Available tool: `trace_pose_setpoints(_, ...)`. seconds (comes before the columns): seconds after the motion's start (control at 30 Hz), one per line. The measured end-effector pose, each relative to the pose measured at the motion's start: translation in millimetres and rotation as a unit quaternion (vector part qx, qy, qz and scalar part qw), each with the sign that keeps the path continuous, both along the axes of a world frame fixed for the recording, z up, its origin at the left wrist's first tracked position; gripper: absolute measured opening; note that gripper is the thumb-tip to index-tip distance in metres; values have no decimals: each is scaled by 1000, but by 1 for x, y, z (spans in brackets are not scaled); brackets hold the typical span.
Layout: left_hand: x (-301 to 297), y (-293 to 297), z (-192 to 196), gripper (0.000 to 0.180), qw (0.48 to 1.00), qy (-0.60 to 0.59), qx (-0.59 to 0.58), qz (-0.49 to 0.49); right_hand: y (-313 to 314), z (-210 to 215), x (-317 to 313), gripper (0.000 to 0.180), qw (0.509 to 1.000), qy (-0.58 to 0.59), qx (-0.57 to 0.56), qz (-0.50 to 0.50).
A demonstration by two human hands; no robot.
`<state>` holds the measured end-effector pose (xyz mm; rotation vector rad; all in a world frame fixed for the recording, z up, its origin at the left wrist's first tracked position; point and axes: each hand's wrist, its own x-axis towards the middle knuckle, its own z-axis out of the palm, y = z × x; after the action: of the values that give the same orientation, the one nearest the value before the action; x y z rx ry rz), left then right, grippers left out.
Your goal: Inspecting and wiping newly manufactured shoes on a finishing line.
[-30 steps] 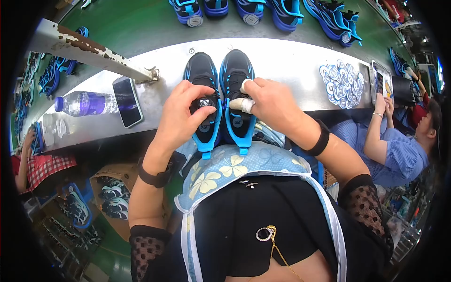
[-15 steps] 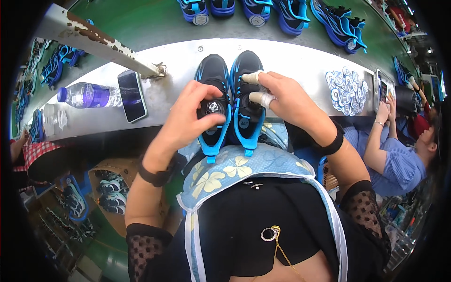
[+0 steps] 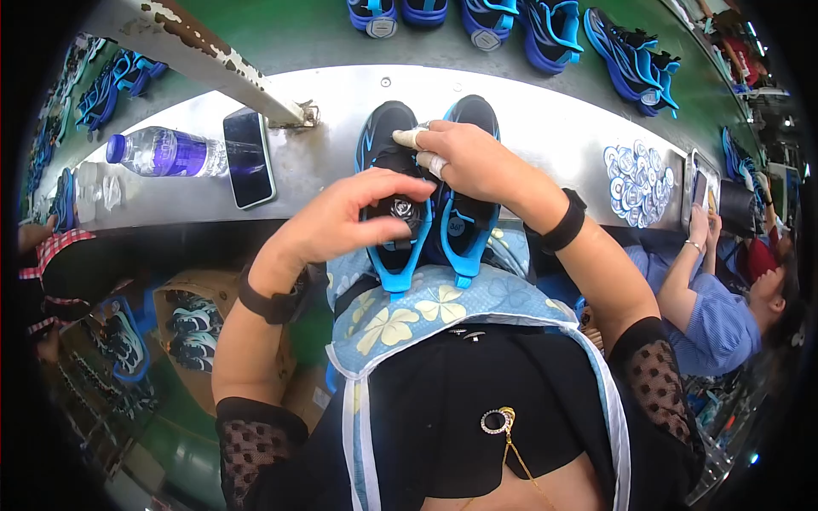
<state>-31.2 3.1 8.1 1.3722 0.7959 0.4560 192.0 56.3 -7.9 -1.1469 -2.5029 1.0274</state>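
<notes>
Two black sneakers with bright blue trim lie side by side, toes pointing away, heels at the metal ledge's near edge. My left hand (image 3: 358, 215) is at the opening of the left sneaker (image 3: 388, 136), thumb and fingers apart around a round dark disc (image 3: 403, 207) with a silvery mark. Nothing shows gripped in it. My right hand (image 3: 467, 162) reaches across the right sneaker (image 3: 477, 112). Its white-wrapped index and middle fingertips are spread over the left sneaker's upper; whether they press on it I cannot tell.
On the metal ledge (image 3: 324, 157) are a phone (image 3: 250, 160), a water bottle (image 3: 170, 153) and a pile of round tags (image 3: 637, 183). A chipped post (image 3: 213, 60) rises at left. More sneakers (image 3: 545, 34) stand on the green surface beyond. A co-worker (image 3: 724, 289) sits at right.
My right hand has moved left, from the right sneaker to over the left one. My left hand has opened slightly around the disc. The whole view has shifted a little.
</notes>
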Motion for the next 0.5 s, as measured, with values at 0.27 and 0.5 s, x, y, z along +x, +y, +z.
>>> trace_pose_setpoints(0.27,-7,6,-14,36,995,-41,85,-11,0,1,-3,48,1000,14,-1,-16)
trace_pose_setpoints(0.5,13,-20,-9,48,951,137,230,155,-3,-1,-2,46,999,10,-6,-31)
